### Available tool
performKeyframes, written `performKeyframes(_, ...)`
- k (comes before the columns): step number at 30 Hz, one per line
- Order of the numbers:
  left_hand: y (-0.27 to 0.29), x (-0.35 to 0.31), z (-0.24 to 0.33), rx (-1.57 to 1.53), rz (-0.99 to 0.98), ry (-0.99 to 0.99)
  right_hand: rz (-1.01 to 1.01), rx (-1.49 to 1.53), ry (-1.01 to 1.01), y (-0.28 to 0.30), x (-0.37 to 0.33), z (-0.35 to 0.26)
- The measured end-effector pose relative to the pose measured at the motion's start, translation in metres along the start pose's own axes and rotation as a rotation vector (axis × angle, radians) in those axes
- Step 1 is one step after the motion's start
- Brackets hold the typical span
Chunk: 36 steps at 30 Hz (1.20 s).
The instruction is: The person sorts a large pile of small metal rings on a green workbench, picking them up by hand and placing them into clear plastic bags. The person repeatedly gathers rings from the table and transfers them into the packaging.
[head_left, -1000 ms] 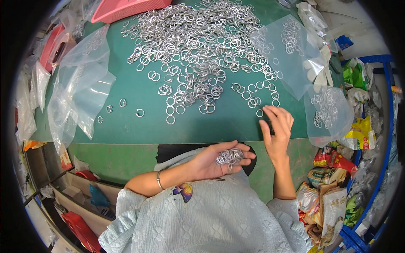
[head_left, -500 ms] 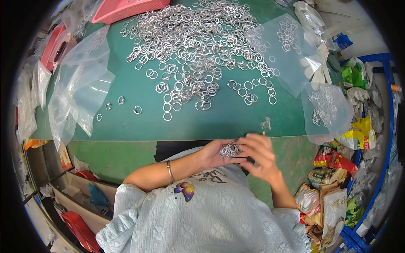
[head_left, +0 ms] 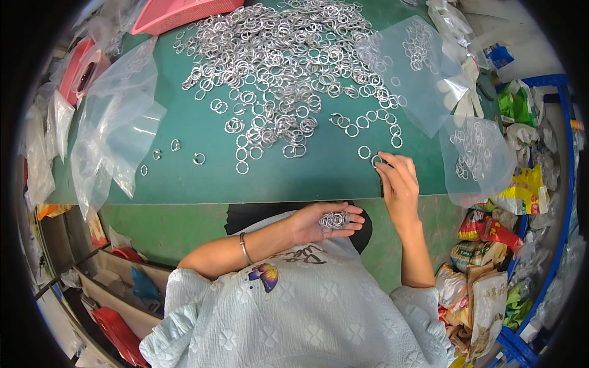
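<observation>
My left hand (head_left: 307, 226) lies palm up in front of the table edge and cradles a small heap of silver rings (head_left: 334, 221). Over the table, my right hand (head_left: 402, 183) has its thumb and fingertips closed on the edge of a single metal ring (head_left: 376, 161). Just left of those fingertips lies another loose ring (head_left: 364, 152). A curved row of rings (head_left: 372, 116) sits a little farther away. Beyond it spreads a large pile of silver rings (head_left: 276, 49), some plain and some with a twisted look.
Clear plastic bags with rings lie at the right, a nearer bag (head_left: 478, 156) and a farther one (head_left: 417, 67). More clear bags (head_left: 116, 122) cover the left side. A pink basket (head_left: 184, 15) stands at the far left, and a few separate rings (head_left: 199, 159) lie left of the pile.
My right hand has left the left palm and reached forward onto the table. Two rings that overlapped there are now apart, one under its fingertips. The left hand has stayed in place.
</observation>
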<state>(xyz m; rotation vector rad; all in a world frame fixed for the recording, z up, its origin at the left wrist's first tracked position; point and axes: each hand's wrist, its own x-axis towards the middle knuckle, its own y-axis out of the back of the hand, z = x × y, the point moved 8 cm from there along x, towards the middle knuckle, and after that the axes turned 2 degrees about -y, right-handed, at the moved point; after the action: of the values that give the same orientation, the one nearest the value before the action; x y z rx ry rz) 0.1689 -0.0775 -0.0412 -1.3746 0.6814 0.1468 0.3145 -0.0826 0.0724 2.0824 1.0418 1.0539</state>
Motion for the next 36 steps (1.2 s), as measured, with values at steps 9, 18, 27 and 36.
performKeyframes(9, 0.012, 0.02, -0.002, -0.341, -0.292, -0.109, -0.255, 0.338, 0.226, -0.015, -0.029, -0.06)
performKeyframes(18, -0.004, 0.006, 0.011, -0.074, -0.007, -0.09, -0.052, 0.219, 0.044, -0.002, -0.013, -0.035)
performKeyframes(27, 0.004, 0.012, 0.007, -0.296, -0.173, -0.082, -0.042, -0.036, -0.028, -0.004, -0.017, -0.041)
performKeyframes(36, 0.01, 0.011, 0.003, -0.144, -0.187, -0.043, -0.094, 0.008, -0.047, -0.012, 0.016, -0.047)
